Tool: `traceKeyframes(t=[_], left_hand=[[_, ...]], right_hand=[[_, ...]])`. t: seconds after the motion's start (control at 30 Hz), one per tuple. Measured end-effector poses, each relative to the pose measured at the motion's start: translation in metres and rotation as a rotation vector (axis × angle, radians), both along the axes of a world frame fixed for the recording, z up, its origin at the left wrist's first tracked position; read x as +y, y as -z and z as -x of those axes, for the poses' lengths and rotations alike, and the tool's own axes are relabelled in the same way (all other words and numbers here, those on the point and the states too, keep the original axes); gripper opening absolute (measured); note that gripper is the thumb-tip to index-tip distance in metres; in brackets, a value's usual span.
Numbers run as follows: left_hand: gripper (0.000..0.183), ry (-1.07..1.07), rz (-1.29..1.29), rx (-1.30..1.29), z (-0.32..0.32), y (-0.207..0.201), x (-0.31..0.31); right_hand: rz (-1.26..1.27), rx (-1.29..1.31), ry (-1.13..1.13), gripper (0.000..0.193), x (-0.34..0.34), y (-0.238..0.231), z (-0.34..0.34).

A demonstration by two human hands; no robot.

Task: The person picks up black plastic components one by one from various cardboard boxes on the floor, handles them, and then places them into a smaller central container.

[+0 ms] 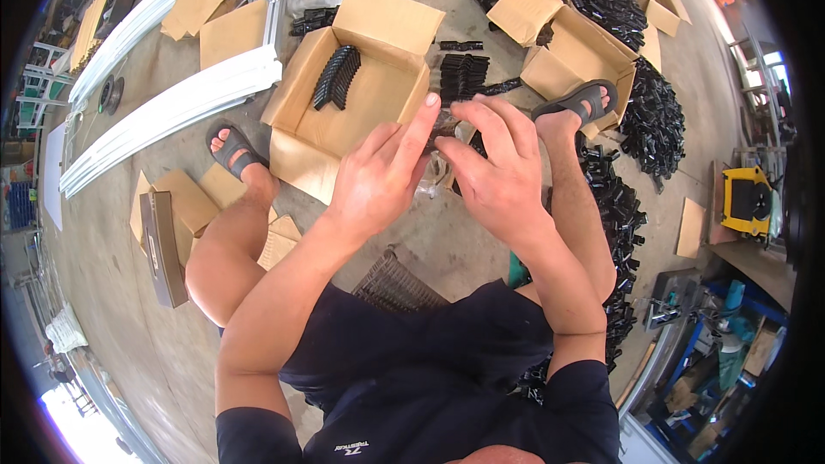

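Observation:
My left hand (378, 174) is raised in front of me, index finger stretched out and fingers apart. Close beside it, my right hand (496, 163) has bent fingers, with the thumb toward the left hand. A small dark thing shows between right thumb and index finger; its kind is hidden. Beyond the hands, a row of black plastic pieces (464, 77) lies on the floor. To its left stands an open cardboard box (382, 101) with a curved row of black pieces (337, 77) inside. Clear plastic (427, 186) is partly hidden under the hands.
Heaps of loose black pieces (655, 120) spread along my right. Another open box (584, 56) stands by my right foot. White metal profiles (172, 116) lie to the left, near cardboard pieces (185, 202). A woven seat (397, 279) shows between my legs. A yellow-framed thing (746, 199) stands far right.

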State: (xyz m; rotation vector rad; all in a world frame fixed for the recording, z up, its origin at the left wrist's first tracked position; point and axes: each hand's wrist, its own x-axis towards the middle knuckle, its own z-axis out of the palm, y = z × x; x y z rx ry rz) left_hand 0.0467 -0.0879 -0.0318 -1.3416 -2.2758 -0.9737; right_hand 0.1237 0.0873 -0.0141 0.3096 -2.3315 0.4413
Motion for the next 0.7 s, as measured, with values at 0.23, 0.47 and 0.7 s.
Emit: traceKeyframes(t=[0.23,0.47,0.7], left_hand=[[0.084,-0.007,-0.004,0.02,-0.001,0.004,0.002],[0.083,0.004,-0.021,0.041,-0.001,0.006,0.005],[0.072,-0.068,-0.069,-0.326,-0.008,0.002,0.002]], right_hand=[[-0.066,-0.006,0.068,0.013,-0.004,0.01,0.006],[-0.096,-0.083,0.098,0.019,-0.006,0.008,0.005],[0.032,-0.072,0.096,0.035,0.005,-0.017,-0.002]])
